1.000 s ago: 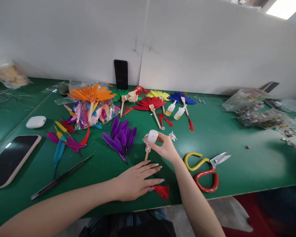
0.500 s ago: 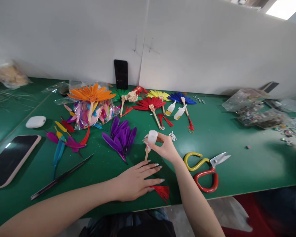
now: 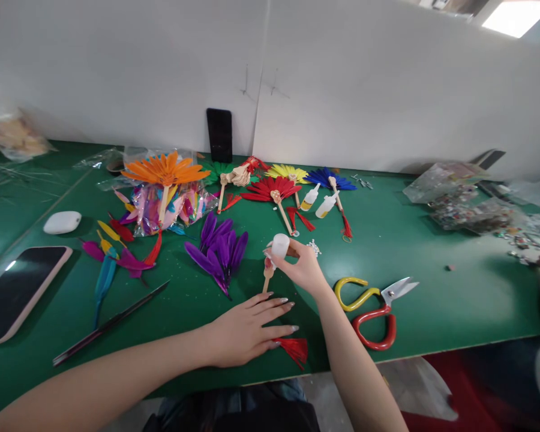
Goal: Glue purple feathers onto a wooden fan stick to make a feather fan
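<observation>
Near-centre: right hand grips white plastic bottle at wooden stick, left hand flat; red-feathered fan looks done, purple feathers loose.

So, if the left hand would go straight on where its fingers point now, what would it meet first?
Most likely the left hand would first meet the right forearm, which crosses its line. How high the forearm is above the table is unclear; the scissors lie beyond.
</observation>
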Demonstrator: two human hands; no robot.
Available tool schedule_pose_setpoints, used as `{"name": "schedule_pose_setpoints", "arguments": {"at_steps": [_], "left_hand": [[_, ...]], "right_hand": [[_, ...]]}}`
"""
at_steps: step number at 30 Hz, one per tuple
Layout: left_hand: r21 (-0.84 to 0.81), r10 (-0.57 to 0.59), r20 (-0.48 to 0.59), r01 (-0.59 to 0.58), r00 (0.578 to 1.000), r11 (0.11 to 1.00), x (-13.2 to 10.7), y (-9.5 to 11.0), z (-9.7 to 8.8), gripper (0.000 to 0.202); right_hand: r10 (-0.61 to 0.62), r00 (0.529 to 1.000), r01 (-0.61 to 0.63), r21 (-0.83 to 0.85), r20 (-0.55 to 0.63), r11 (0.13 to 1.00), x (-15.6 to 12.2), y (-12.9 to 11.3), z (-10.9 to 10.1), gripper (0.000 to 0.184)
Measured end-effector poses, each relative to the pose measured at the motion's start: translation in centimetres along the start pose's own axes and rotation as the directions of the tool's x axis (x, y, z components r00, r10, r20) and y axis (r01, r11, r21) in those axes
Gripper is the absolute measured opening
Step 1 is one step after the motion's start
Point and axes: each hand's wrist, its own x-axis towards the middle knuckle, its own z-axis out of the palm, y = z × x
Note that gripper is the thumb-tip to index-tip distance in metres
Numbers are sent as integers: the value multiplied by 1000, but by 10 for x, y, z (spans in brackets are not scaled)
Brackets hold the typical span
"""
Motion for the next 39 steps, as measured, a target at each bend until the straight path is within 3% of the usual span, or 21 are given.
{"name": "schedule_pose_setpoints", "arguments": {"at_steps": [6,19,26,32,39], "left_hand": [[-13,-1,-17,1,1000,1000,-1,0,1,43],[1,-2,-26,2,1000,1000,0,-1,1,44],[-22,0,-37,-1,999,1000,-1,0,2,42],[-34,-4,-19,3,1000,999,-1,1,-1,42],[-34,-5,-17,5,1000,999,-1,0,-1,42]], "right_hand": [[25,1000,-25,-9,3,1000,0,0,0,23],[37,992,-30,62,-118,998,5,7,0,31],[-7,999,3,101,36,995,3,4,2,30],[-50,995,56,69,-91,996,4,7,1,28],[-44,999,45,24,-26,999,4,6,5,27]]}}
